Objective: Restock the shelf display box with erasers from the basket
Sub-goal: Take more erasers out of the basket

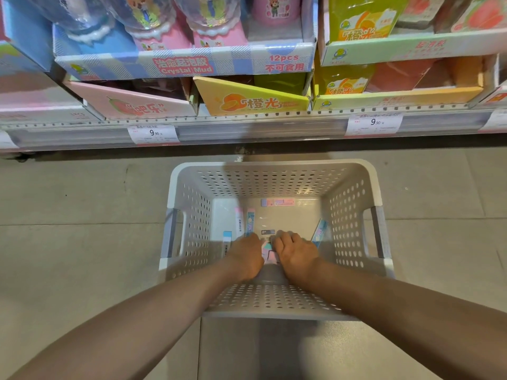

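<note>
A white perforated basket (pixel 274 171) stands on the floor below the shelf. Several slim wrapped erasers lie scattered on its bottom: a pink one (pixel 277 202) at the far wall, a blue one (pixel 249 223) left of centre, another (pixel 319 231) leaning at the right wall. Both my hands reach down into it side by side. My left hand (pixel 247 256) and my right hand (pixel 296 255) press together on a small cluster of pastel erasers (pixel 267 252) between them, fingers curled downward. Whether either hand grips one is hidden. On the shelf stands a yellow, wedge-shaped display box (pixel 252 101).
A pink display box (pixel 129 104) sits left of the yellow one, with a Crystal Mud tray (pixel 183 64) stacked above. More green and orange boxes (pixel 395 97) fill the right. Price tags (pixel 152 133) hang on the shelf rail. Grey floor tiles surround the basket.
</note>
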A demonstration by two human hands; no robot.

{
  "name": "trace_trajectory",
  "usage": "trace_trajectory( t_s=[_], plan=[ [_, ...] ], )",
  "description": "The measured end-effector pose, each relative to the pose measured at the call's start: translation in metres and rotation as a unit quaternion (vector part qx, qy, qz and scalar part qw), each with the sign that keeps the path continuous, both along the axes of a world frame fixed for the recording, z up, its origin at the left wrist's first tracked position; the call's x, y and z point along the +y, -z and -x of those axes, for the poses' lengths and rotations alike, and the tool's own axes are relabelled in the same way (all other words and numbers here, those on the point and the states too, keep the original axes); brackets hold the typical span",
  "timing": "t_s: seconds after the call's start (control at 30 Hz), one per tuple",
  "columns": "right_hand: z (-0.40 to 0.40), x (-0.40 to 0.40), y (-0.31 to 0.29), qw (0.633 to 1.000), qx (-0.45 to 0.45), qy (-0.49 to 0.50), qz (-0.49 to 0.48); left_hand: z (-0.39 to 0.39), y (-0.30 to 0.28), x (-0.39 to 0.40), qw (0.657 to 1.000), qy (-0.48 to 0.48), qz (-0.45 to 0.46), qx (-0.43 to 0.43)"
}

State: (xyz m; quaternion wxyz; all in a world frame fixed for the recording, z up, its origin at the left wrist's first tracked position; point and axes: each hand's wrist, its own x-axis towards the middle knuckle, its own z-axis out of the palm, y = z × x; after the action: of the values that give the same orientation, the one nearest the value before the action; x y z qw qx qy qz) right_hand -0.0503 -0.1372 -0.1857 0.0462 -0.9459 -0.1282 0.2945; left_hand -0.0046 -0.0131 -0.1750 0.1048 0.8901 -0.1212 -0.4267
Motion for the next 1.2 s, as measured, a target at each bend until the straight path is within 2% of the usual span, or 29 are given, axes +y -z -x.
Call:
trace_trajectory(
  t_s=[0.17, 0.27, 0.33, 0.4, 0.5, 0.53, 0.6, 0.63, 0.7, 0.83, 0.93, 1.03, 1.1, 1.2],
  plan=[
    [0.0, -0.008, 0.0, 1.0, 0.015, 0.002, 0.023, -0.005, -0.002, 0.002, 1.0, -0.022, 0.007, 0.0],
    [0.003, -0.006, 0.004, 0.998, -0.019, -0.015, 0.054, -0.007, -0.004, 0.003, 1.0, -0.003, 0.005, 0.014],
    [0.006, -0.006, 0.017, 0.998, -0.044, 0.013, 0.053, -0.007, -0.006, 0.002, 0.999, 0.02, -0.012, 0.035],
    [0.006, 0.0, 0.017, 0.997, -0.02, 0.042, 0.062, -0.004, -0.009, 0.0, 0.997, 0.058, -0.029, 0.046],
    [-0.001, 0.006, 0.01, 0.993, 0.056, 0.011, 0.101, 0.0, -0.01, -0.005, 0.992, 0.112, -0.048, 0.036],
    [0.0, 0.007, 0.012, 0.993, 0.054, 0.015, 0.103, 0.001, -0.01, -0.007, 0.991, 0.116, -0.059, 0.028],
    [0.0, 0.006, 0.017, 0.993, 0.035, 0.034, 0.108, 0.003, -0.009, -0.01, 0.992, 0.107, -0.064, 0.016],
    [0.003, 0.005, 0.024, 0.995, 0.04, 0.046, 0.083, 0.003, -0.008, -0.012, 0.993, 0.096, -0.063, 0.015],
    [0.001, 0.002, 0.038, 0.998, -0.005, 0.055, 0.041, 0.004, -0.007, -0.015, 0.994, 0.086, -0.068, 0.012],
    [-0.004, 0.001, 0.025, 0.998, -0.036, 0.021, 0.056, 0.003, -0.001, -0.019, 0.993, 0.077, -0.088, 0.023],
    [-0.007, -0.004, 0.02, 0.998, -0.02, -0.007, 0.051, 0.005, 0.0, -0.02, 0.993, 0.063, -0.093, 0.019],
    [-0.012, -0.003, -0.012, 0.995, 0.011, -0.032, 0.093, 0.006, 0.001, -0.019, 0.997, 0.045, -0.066, -0.005],
    [-0.014, -0.005, -0.012, 0.998, 0.022, -0.032, 0.055, 0.004, 0.001, -0.018, 0.998, 0.024, -0.051, 0.0],
    [-0.02, -0.008, -0.018, 0.995, 0.103, 0.015, 0.001, 0.0, 0.0, -0.016, 1.0, -0.005, -0.015, 0.023]
  ],
)
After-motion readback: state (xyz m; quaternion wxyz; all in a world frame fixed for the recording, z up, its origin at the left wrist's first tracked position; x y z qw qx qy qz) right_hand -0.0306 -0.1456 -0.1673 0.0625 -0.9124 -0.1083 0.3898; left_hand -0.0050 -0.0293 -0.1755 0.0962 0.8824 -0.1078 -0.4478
